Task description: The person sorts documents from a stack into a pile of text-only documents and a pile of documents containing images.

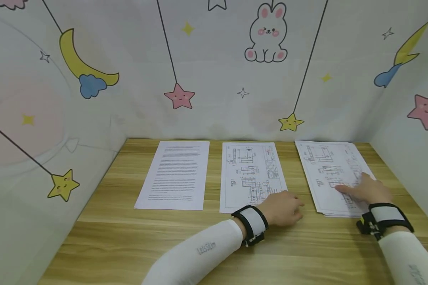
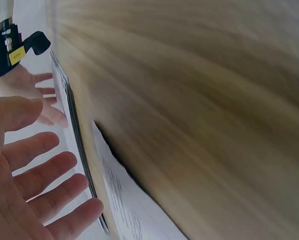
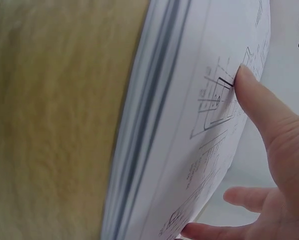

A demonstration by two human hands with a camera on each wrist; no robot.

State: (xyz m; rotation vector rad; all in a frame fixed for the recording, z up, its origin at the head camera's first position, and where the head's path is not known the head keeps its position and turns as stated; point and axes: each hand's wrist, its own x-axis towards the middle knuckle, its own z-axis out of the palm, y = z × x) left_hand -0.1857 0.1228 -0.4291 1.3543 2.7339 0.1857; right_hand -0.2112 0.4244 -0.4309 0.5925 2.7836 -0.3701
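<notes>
A stack of drawing sheets (image 1: 317,174) lies at the right of the table, its edges slightly uneven. My right hand (image 1: 372,192) rests on its right part, thumb on the top sheet's drawing and fingers spread. Seen from the right wrist, the thumb (image 3: 254,95) touches the paper above the layered edges of the stack (image 3: 144,115). My left hand (image 1: 279,208) is by the lower right corner of the middle drawing sheet (image 1: 235,198), holding nothing. Its fingers (image 2: 49,175) are apart and loosely extended in the left wrist view.
A sheet of printed text (image 1: 176,174) lies at the left, beside the middle drawing. All the papers lie on a wood-grain table (image 1: 128,237). A white curtain (image 1: 217,71) with cartoon stars, a moon and a rabbit stands behind the table and along its sides.
</notes>
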